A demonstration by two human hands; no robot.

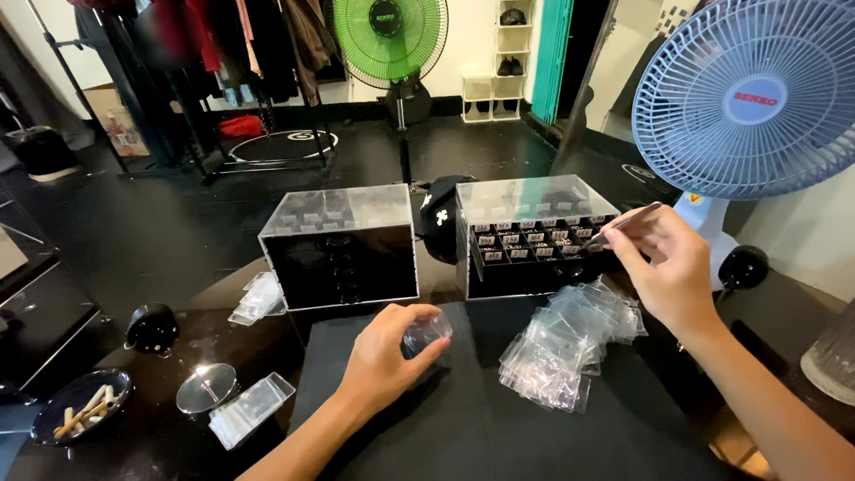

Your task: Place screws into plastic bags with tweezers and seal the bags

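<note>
Left hand [385, 356] pinches a small clear jar [425, 335]; right hand [670, 267] grips tweezers [621, 225] at drawer box [534, 236] (tiny drawers). Risk: tips snag, part drops into bags [570, 343].

Dim room, glare on the clear acrylic boxes [343, 214], dark floor gleaming, edges bowed, distant corner blurred

I count two clear acrylic drawer boxes, the closed one [339, 246] and the open one [533, 233]. I see two fans, green [389, 37] and blue [753, 98]. Two hands work: left hand [385, 356] and right hand [663, 267]. One tweezers [621, 224], one ashtray [78, 405].
</note>
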